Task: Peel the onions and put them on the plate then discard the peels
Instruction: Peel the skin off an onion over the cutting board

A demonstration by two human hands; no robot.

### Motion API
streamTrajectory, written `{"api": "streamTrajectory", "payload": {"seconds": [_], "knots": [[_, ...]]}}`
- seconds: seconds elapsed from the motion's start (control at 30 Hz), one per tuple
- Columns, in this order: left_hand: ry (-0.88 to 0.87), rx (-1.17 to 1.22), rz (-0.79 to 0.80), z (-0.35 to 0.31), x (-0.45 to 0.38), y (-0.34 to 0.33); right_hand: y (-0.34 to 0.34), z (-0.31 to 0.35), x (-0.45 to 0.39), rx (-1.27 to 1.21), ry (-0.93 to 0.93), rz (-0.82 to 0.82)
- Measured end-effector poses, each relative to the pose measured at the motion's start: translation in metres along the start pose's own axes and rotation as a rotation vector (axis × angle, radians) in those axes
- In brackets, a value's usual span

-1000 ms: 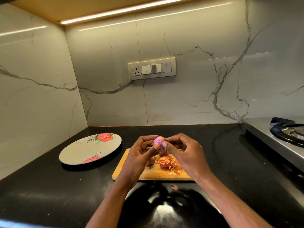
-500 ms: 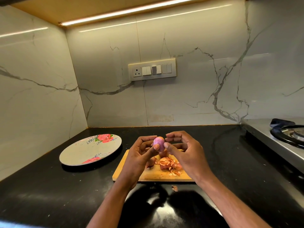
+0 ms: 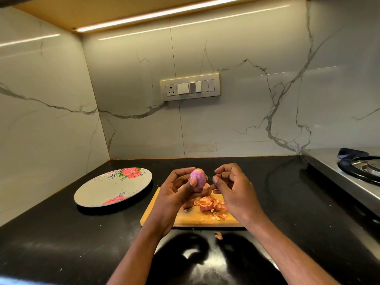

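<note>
We look from one head-worn wide-angle camera, forward and down over the black worktop [image 3: 61, 243] (close in) toward the marble corner wall [image 3: 246, 120].

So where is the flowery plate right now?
In the head view, the flowery plate sits on the black counter toward the left, beside the wooden cutting board, near the corner of the marble walls. Nothing lies on it yet.

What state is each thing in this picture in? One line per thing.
Onion: peeled, held up in the left hand.
Right hand: fingers curled, apart from the onion.
Plate: nothing on it.
Cutting board: littered with peels.
Stove: no flame showing.
</note>
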State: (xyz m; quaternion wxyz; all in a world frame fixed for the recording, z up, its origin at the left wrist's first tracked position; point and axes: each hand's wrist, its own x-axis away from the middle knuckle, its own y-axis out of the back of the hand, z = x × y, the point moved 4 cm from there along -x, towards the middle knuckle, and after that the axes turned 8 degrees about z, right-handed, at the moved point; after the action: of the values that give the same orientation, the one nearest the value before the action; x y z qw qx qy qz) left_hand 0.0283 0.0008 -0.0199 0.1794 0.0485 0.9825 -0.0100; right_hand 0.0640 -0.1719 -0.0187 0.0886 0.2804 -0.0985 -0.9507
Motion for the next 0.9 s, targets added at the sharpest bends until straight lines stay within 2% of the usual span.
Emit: {"api": "streamTrajectory", "payload": {"seconds": [0.3, 0.6, 0.73, 0.9], "knots": [[0.011, 0.140, 0.042, -0.002, 0.000, -0.001, -0.001, 0.011, 0.004, -0.025, 0.044, 0.050], [0.024, 0.014, 0.057, 0.001, 0.000, -0.003, -0.001, 0.013, 0.005, -0.027, 0.123, 0.009], [0.041, -0.032, 0.022, 0.003, -0.001, -0.001, -0.002, 0.014, 0.006, 0.096, 0.165, -0.052], [0.062, -0.026, 0.059, 0.004, 0.000, -0.002, -0.005, 0.008, 0.003, 0.105, 0.091, -0.013]]}}
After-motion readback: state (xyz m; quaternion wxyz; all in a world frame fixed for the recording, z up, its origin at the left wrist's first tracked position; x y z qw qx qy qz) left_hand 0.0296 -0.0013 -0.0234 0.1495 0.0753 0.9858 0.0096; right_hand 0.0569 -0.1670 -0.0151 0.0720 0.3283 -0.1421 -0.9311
